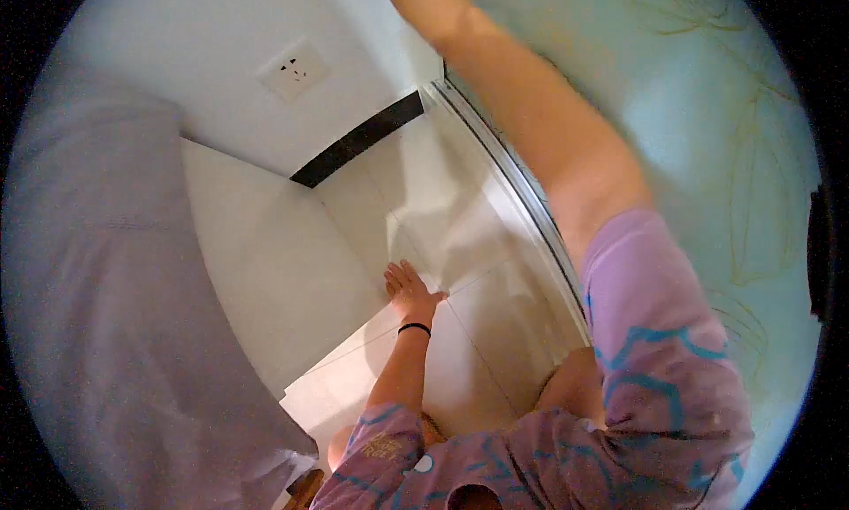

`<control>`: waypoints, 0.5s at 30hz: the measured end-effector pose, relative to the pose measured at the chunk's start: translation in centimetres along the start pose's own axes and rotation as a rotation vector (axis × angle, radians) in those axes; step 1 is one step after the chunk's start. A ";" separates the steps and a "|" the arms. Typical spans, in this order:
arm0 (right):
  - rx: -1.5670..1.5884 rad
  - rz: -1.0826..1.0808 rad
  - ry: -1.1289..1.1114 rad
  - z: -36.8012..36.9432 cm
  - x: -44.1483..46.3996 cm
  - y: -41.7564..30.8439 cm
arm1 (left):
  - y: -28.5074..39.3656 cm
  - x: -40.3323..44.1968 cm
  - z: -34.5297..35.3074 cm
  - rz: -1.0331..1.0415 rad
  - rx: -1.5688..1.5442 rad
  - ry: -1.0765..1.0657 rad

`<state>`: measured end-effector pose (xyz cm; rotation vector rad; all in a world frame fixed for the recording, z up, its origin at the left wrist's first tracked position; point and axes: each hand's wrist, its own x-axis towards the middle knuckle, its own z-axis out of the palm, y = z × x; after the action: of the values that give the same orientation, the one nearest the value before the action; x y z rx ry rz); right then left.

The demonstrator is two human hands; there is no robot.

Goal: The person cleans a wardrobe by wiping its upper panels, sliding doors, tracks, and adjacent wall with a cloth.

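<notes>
My left hand (410,296), with a dark band (414,329) round the wrist, is stretched out with its fingers apart and nothing in it. It is over the pale tiled floor (469,333), close to the edge of a white panel (274,253). Whether it touches either one I cannot tell. My right hand (432,6) is raised at the top edge, near the white wall (363,23) and the frosted glass panel (690,156). Its fingers are cut off by the frame, so what it holds or touches does not show.
A metal track (513,174) runs along the floor below the glass. A socket (294,69) is set in the wall above a black skirting strip (358,140). Grey-mauve cloth (106,271) fills the left side. My bent knee (570,386) is at the lower right.
</notes>
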<state>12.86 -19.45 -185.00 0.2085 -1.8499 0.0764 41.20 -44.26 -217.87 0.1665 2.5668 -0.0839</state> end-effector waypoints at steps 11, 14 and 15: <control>-0.136 0.035 -0.480 3.6 -21.1 -2.0 | -0.4 0.2 0.9 0.049 0.006 0.089; -0.106 0.079 -0.670 4.0 -24.5 -2.7 | -0.3 0.6 1.3 0.053 0.080 0.092; -0.116 0.114 -0.710 4.2 -25.3 -3.0 | -0.4 0.7 1.4 0.056 0.080 0.089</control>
<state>16.28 -20.41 -210.58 0.0465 -2.5647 -0.0331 41.34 -44.76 -219.42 0.2778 2.6473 -0.1622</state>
